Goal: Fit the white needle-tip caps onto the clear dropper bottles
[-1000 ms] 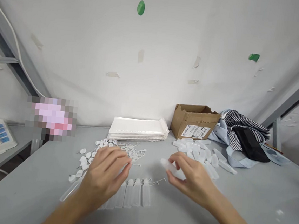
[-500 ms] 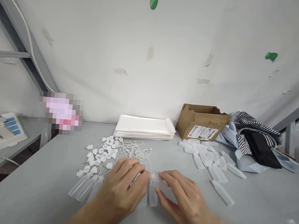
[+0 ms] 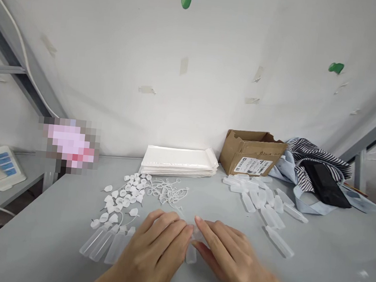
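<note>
My right hand (image 3: 230, 253) grips a small translucent plastic bottle (image 3: 198, 236) lying sideways between thumb and fingers, mostly covered by them. At the bottle's neck end, the fingers of my left hand (image 3: 161, 247) are pressed together, with a thin white loop strap (image 3: 178, 211) showing just above them. The neck itself is hidden. Another bottle (image 3: 191, 253) lies on the table under my hands. Several bottles (image 3: 101, 243) with straps at their necks lie in a row left of my left hand. Beyond them are loose white caps (image 3: 126, 197) and a tangle of loop straps (image 3: 168, 192).
A loose pile of bottles (image 3: 262, 197) is on the right of the grey table (image 3: 323, 260). White padded envelopes (image 3: 179, 160), a cardboard box (image 3: 251, 154) and striped cloth with a black phone-like object (image 3: 326, 183) stand along the wall. A pixelated pink patch (image 3: 69, 145) is at the left.
My hands have drawn closer together around the bottle, and the fingers now cover more of it. The view has shifted slightly.
</note>
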The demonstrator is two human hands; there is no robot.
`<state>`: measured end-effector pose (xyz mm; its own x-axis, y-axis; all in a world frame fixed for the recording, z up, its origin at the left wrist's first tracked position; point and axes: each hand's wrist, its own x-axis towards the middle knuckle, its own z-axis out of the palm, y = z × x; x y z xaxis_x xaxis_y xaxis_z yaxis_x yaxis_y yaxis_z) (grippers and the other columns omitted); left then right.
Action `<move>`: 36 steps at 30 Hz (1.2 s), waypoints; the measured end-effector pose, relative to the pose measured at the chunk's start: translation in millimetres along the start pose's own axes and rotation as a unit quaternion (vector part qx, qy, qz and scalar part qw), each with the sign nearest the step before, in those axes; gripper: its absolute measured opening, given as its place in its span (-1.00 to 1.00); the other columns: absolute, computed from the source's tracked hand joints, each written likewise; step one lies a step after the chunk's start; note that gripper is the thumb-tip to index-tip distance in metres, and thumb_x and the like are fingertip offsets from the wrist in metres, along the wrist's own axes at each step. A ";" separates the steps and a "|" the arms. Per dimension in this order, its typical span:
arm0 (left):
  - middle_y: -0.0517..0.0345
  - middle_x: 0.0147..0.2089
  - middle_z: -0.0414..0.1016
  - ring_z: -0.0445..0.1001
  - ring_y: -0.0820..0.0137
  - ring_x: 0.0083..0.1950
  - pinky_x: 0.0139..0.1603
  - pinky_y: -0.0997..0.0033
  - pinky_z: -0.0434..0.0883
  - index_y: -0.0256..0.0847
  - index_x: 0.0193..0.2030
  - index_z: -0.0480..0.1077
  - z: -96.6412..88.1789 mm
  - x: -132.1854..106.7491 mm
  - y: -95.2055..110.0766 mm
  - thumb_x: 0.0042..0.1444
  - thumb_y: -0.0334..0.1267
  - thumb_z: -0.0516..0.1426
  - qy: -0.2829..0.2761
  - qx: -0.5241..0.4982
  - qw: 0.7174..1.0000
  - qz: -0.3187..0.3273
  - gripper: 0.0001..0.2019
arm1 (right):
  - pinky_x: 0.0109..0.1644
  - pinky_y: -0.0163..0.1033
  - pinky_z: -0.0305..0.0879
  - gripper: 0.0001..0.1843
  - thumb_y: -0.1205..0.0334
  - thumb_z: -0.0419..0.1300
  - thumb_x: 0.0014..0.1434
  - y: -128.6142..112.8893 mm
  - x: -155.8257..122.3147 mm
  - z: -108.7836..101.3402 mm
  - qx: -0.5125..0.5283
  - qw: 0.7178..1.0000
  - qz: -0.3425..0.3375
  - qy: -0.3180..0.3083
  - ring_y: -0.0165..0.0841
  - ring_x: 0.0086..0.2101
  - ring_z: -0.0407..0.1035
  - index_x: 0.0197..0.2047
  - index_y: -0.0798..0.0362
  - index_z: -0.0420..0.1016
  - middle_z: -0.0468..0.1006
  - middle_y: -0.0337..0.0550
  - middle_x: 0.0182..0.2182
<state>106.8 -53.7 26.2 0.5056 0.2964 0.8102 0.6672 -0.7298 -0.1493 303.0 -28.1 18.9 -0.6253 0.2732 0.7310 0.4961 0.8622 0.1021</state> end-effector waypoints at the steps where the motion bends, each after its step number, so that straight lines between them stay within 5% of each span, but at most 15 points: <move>1: -0.06 -0.30 0.58 0.46 0.20 -0.19 -0.23 0.17 0.39 -0.46 -0.18 0.46 1.7 -0.8 0.6 0.13 -0.58 0.11 0.009 -0.009 1.000 -0.004 -0.85 | -0.45 -0.29 0.44 -0.70 0.44 0.08 0.28 -0.3 -0.2 -0.3 0.003 1.000 0.007 0.006 -0.36 -0.46 0.48 0.07 0.36 0.30 0.59 -0.05 -0.43; 7: -0.08 -0.21 0.56 0.45 0.21 -0.10 -0.20 0.18 0.41 -0.38 -0.11 0.46 7.2 -4.7 3.5 0.21 -0.57 -0.02 0.012 -0.034 0.999 -0.024 -0.74 | -0.42 -0.34 0.47 -0.74 0.35 0.05 0.33 -2.5 -1.9 -1.5 0.034 0.996 0.069 0.033 -0.39 -0.43 0.54 0.06 0.22 0.29 0.64 -0.06 -0.37; 18: -0.10 -0.12 0.52 0.42 0.14 -0.03 -0.12 0.12 0.43 -0.40 -0.04 0.43 7.3 -10.4 4.9 0.14 -0.59 0.03 -0.007 -0.042 0.999 -0.019 -0.72 | -0.47 -0.38 0.42 -0.85 0.27 0.07 0.33 -4.1 -5.9 2.1 0.074 0.989 0.113 0.056 -0.49 -0.64 0.35 -0.07 0.12 0.37 0.57 -0.17 -0.48; 21: -0.10 -0.13 0.52 0.42 0.15 -0.03 -0.14 0.13 0.43 -0.41 -0.05 0.43 7.8 -8.5 5.6 0.14 -0.59 0.05 -0.002 -0.049 0.999 -0.023 -0.73 | -0.57 -0.41 0.32 -0.83 0.23 0.10 0.30 -4.3 -3.2 -1.1 0.154 0.971 0.178 0.050 -0.49 -0.66 0.28 -0.12 0.12 0.43 0.48 -0.26 -0.59; 23: -0.11 -0.13 0.52 0.41 0.14 -0.02 -0.14 0.14 0.42 -0.43 -0.05 0.43 8.0 -7.1 5.7 0.16 -0.56 0.06 -0.001 -0.058 0.998 -0.033 -0.76 | -0.61 -0.41 0.26 -0.81 0.17 0.17 0.24 -3.4 1.7 -5.9 0.275 0.917 0.289 0.015 -0.49 -0.67 0.26 -0.18 0.12 0.47 0.42 -0.32 -0.65; 26: -0.12 -0.15 0.51 0.40 0.14 -0.04 -0.13 0.12 0.41 -0.43 -0.05 0.42 7.2 -6.0 5.3 0.18 -0.51 0.07 0.005 -0.085 0.995 -0.056 -0.79 | -0.59 -0.40 0.24 -0.73 0.07 0.27 0.12 0.1 10.5 -14.2 0.489 0.743 0.454 -0.049 -0.52 -0.67 0.26 -0.26 0.12 0.47 0.49 -0.25 -0.57; 28: -0.12 -0.16 0.50 0.39 0.15 -0.06 -0.13 0.12 0.40 -0.44 -0.05 0.41 6.2 -5.7 4.9 0.18 -0.51 0.08 0.002 -0.105 0.992 -0.075 -0.78 | -0.57 -0.40 0.22 -0.67 0.02 0.30 0.06 3.0 14.2 -17.5 0.574 0.649 0.496 -0.061 -0.54 -0.67 0.26 -0.27 0.13 0.45 0.51 -0.23 -0.55; 31: -0.13 -0.17 0.49 0.37 0.16 -0.07 -0.12 0.13 0.39 -0.45 -0.03 0.39 5.1 -5.3 4.6 0.17 -0.52 0.08 -0.005 -0.124 0.988 -0.086 -0.77 | -0.54 -0.39 0.20 -0.64 0.01 0.33 0.03 6.2 15.1 -17.1 0.615 0.604 0.504 -0.050 -0.53 -0.66 0.26 -0.27 0.14 0.46 0.46 -0.27 -0.62; 36: -0.13 -0.17 0.48 0.37 0.17 -0.08 -0.14 0.14 0.39 -0.46 -0.04 0.39 5.3 -4.4 5.5 0.18 -0.51 0.08 -0.011 -0.130 0.988 -0.088 -0.78 | -0.51 -0.37 0.23 -0.64 0.01 0.33 0.03 8.3 13.5 -14.0 0.624 0.603 0.494 -0.044 -0.48 -0.58 0.33 -0.27 0.14 0.46 0.51 -0.19 -0.54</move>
<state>111.2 -55.7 18.8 0.4078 0.4436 0.7981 0.5839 -0.7987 0.1456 307.1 -23.2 39.1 -0.4520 0.8916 -0.0258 -0.1531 -0.1061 -0.9825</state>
